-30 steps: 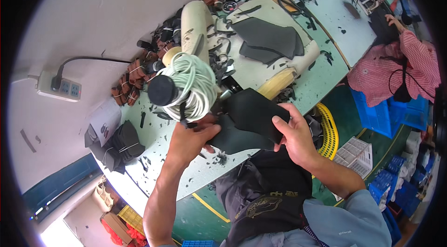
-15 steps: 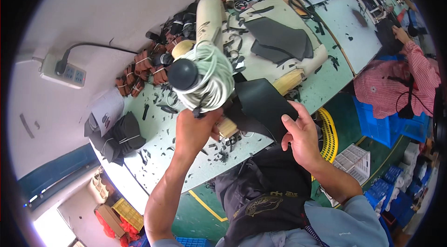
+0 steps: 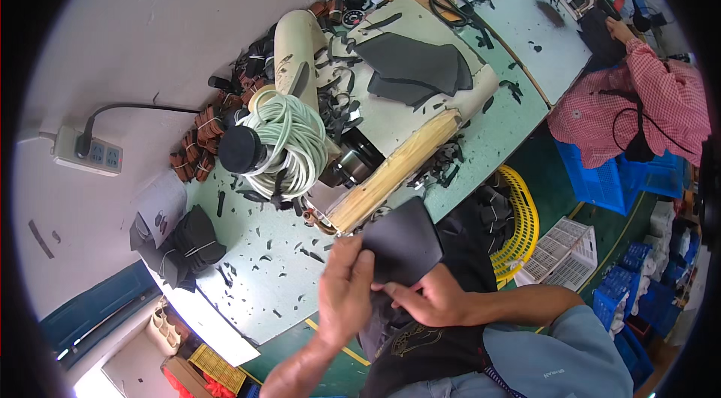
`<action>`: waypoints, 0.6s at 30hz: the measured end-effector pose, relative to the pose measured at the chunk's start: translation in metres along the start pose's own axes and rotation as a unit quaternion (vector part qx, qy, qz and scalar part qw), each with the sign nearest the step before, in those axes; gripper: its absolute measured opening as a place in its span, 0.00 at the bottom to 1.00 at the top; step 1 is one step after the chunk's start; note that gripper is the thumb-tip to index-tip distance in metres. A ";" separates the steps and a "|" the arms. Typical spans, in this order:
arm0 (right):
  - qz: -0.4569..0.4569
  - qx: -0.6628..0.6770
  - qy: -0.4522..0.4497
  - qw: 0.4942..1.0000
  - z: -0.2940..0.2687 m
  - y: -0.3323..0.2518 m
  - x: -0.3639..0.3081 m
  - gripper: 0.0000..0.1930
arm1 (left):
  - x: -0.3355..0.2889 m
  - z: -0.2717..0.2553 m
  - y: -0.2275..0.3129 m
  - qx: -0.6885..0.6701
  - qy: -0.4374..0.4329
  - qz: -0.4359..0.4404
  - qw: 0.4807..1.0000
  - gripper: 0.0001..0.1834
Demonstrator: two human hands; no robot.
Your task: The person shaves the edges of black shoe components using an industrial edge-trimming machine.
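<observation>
A smooth black leather-like piece (image 3: 404, 244) is held up before my body, clear of the table edge. My left hand (image 3: 347, 289) is closed on its left edge, thumb against the near face. Along the lower edge my right hand (image 3: 429, 299) pinches the piece, its fingers partly hidden behind it. Just beyond stands a bench machine with a dark metal cylinder (image 3: 359, 159), a wooden bar (image 3: 394, 171) and a coil of pale green tubing (image 3: 289, 144). More flat dark pieces (image 3: 413, 64) lie stacked on the machine's pale top.
Black scraps litter the green table (image 3: 259, 270). Bundled brown pieces (image 3: 206, 128) line the wall, and a tied black stack (image 3: 195, 240) sits at the left. Scissors (image 3: 451, 9) lie at the back. A yellow basket (image 3: 526, 225) stands right; a co-worker in a checked sleeve (image 3: 646, 75) works beyond.
The black piece has come away from the machine toward my body. My left hand has left the machine and grips the piece; my right hand has moved down and left with it.
</observation>
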State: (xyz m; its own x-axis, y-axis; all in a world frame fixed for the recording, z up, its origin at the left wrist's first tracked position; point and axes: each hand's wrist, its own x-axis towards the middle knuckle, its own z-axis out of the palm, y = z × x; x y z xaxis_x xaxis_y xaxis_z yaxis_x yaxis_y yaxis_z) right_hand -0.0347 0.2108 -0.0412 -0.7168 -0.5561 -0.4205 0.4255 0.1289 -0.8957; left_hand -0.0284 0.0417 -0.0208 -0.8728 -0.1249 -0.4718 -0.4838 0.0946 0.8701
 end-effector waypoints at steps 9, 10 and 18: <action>-0.108 -0.351 -0.144 0.919 -0.071 -0.074 0.071 0.09 | 0.077 -0.070 0.027 0.212 -0.040 -0.079 0.973 0.15; -0.138 -0.364 -0.070 0.919 -0.078 -0.074 0.083 0.10 | 0.079 -0.069 0.032 0.247 -0.022 -0.123 0.961 0.16; -0.271 -0.522 -0.054 0.807 -0.096 -0.091 0.123 0.24 | 0.099 -0.054 0.028 0.253 0.019 -0.018 0.967 0.22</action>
State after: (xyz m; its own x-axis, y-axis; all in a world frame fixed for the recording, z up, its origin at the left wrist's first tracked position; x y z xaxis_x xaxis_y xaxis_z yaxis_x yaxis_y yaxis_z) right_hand -0.2148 0.2093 -0.0252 -0.5645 -0.8246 0.0388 -0.6729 0.4324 -0.6002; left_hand -0.1248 -0.0214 -0.0352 -0.8560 -0.1730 -0.4871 -0.4926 0.5589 0.6671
